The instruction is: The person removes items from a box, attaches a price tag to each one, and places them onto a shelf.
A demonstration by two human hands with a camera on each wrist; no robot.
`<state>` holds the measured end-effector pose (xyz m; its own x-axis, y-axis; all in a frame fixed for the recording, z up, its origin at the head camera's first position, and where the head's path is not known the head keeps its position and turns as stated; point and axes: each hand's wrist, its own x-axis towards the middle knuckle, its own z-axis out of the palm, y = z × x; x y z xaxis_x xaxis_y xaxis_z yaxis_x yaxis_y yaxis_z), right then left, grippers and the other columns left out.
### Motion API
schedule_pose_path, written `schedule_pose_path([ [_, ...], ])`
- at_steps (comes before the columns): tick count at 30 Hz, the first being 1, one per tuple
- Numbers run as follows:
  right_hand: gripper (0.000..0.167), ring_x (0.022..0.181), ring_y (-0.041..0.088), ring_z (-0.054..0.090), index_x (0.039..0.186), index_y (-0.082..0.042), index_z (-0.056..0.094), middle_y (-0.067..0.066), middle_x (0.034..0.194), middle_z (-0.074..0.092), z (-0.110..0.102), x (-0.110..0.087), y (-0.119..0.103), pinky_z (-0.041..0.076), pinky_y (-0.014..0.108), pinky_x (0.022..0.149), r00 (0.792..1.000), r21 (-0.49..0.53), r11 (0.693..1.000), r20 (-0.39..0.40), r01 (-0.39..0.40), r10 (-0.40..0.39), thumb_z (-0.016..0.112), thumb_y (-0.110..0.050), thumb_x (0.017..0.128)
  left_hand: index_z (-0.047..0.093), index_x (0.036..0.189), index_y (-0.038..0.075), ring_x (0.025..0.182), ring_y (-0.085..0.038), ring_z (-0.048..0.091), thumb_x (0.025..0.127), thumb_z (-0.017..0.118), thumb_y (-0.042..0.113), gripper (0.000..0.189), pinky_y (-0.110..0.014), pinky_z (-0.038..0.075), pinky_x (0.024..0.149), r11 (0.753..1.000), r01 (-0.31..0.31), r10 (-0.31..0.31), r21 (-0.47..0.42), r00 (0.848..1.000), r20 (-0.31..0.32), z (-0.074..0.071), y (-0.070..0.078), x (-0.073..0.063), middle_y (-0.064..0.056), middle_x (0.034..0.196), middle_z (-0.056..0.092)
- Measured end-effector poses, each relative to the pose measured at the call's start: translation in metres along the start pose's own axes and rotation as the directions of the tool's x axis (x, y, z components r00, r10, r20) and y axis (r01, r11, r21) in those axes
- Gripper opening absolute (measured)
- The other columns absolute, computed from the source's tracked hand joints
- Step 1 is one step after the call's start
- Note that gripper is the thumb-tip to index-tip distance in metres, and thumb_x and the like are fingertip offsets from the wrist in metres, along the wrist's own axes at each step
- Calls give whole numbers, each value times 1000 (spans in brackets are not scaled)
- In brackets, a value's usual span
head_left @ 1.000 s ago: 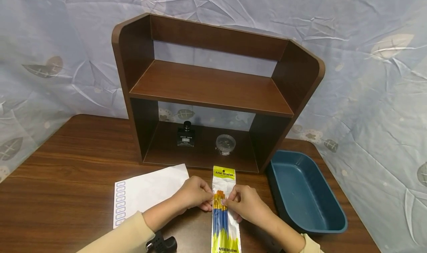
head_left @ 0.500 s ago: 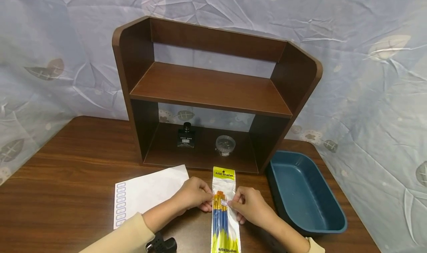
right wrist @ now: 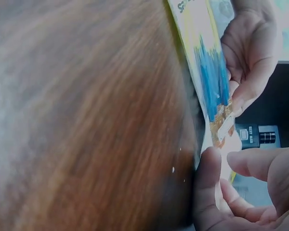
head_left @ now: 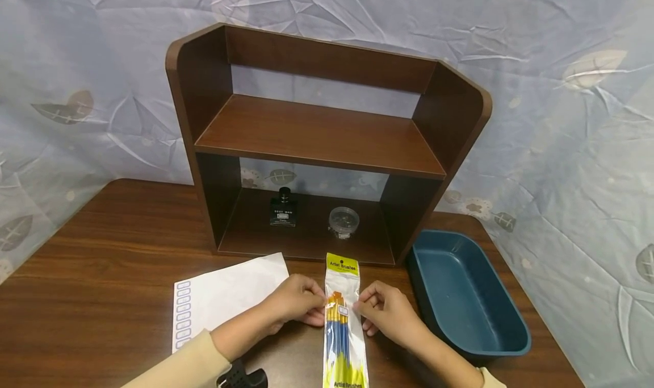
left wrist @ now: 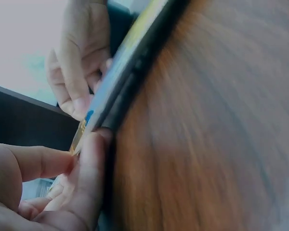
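Observation:
A clear-fronted packet of artist paintbrushes point(head_left: 337, 337), with blue handles and a yellow header, lies on the table. On it, over the brushes' gold ferrules, sits a small white sticker point(head_left: 343, 310). My left hand point(head_left: 298, 301) pinches the packet's left edge between thumb and forefinger; the left wrist view shows this grip close up. From the other side my right hand point(head_left: 390, 314) holds the right edge, the packet's white side point(right wrist: 225, 166) passing between thumb and forefinger in the right wrist view.
A sheet of paper point(head_left: 230, 294) with a column of blue-outlined labels lies at the left. Behind stands a brown two-tier shelf point(head_left: 322, 132), with a black perfume bottle point(head_left: 283, 211) and a round clear container point(head_left: 344, 222) on its lower level. A blue bin point(head_left: 462, 297) stands at the right.
My right thumb has moved off the brushes to the packet's right edge, leaving the white sticker visible on the packet. My left hand has stayed at the left edge.

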<state>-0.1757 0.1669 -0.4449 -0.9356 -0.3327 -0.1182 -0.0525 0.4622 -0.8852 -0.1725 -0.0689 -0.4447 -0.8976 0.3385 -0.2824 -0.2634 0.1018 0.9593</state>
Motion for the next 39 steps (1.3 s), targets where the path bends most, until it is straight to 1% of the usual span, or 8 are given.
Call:
schedule_pose_path([
  [5,26,66,17,67,111,9,59,12,85,67,0,-1,-1,63,28,58,999,55,998,-26,-34,35,72,-9,98,60,103,-10,65,-11,66,100,52,-3,11,-29,66,70,997,43,-41,-69,999,34,5,0,-2,-9,81,63],
  [10,37,73,17,68,122,13,54,16,93,69,0,-4,-3,65,30,65,999,104,993,-1,-48,48,70,-10,99,56,105,-5,69,-14,66,102,49,-1,9,-29,66,71,992,75,-70,-98,996,49,5,0,-5,-10,86,62],
  [14,39,78,17,69,124,14,54,17,97,70,-3,-7,-4,65,31,69,998,109,992,34,-61,57,69,-13,100,55,106,-4,76,-16,69,104,46,1,10,-34,67,76,991,74,-67,-114,996,66,4,0,-6,-12,91,64],
  [18,42,84,15,70,126,13,53,11,97,71,-6,-7,-3,65,33,75,989,172,978,115,-114,95,68,-16,101,54,107,-4,81,-18,70,106,45,3,12,-38,67,79,989,64,-56,-133,996,67,2,1,-7,-13,95,65],
  [23,35,87,12,71,124,9,55,2,96,75,-6,-7,-1,64,30,77,958,297,929,244,-221,150,66,-16,101,54,109,-5,81,-20,69,105,44,3,14,-39,67,78,989,54,-47,-140,997,53,1,2,-7,-13,96,64],
  [27,28,88,12,73,119,7,58,2,97,77,-5,-9,-1,64,28,74,948,349,907,288,-237,137,64,-14,102,54,109,-5,78,-20,71,105,44,4,14,-39,67,76,989,55,-51,-140,998,35,0,1,-7,-14,95,64],
  [35,22,81,11,73,114,5,59,0,90,77,0,-12,-1,63,24,69,954,386,896,281,-217,110,65,-12,102,50,113,-2,73,-18,72,108,44,9,13,-40,67,69,991,28,-29,-133,1000,-4,2,-1,-10,-14,94,65],
  [39,21,82,11,73,114,5,58,1,93,77,1,-14,-1,63,25,70,961,383,902,256,-197,101,64,-12,102,46,117,-3,73,-16,70,104,54,7,18,-36,66,66,994,0,-2,-107,1000,-16,6,-3,-12,-14,97,68],
])
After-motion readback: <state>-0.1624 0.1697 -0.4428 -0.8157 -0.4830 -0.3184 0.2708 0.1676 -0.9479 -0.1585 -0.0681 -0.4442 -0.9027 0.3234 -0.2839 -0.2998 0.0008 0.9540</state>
